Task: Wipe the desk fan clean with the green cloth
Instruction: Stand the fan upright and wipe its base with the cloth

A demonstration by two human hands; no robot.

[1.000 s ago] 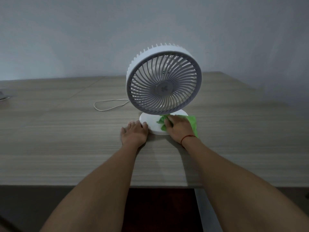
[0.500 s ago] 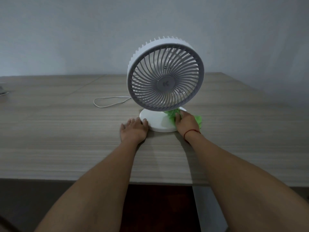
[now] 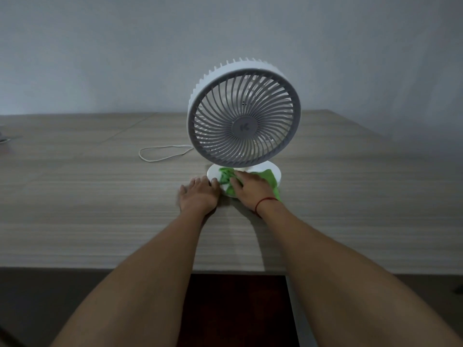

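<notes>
A white desk fan (image 3: 244, 123) with a grey round grille stands upright on the wooden desk (image 3: 100, 209). Its round white base (image 3: 276, 172) shows beneath the grille. The green cloth (image 3: 271, 180) lies spread over the front of the base. My right hand (image 3: 250, 190) presses flat on the cloth, fingers pointing left across the base. My left hand (image 3: 199, 196) rests palm down on the desk, its fingertips touching the left edge of the base.
The fan's thin white cable (image 3: 160, 154) loops on the desk to the left of the fan. A grey wall rises behind the desk. The desk's near edge (image 3: 100, 270) runs below my forearms, and its right edge slants off behind the fan.
My right hand has slid the green cloth from the right side of the base leftward across its front. My left hand has stayed against the base.
</notes>
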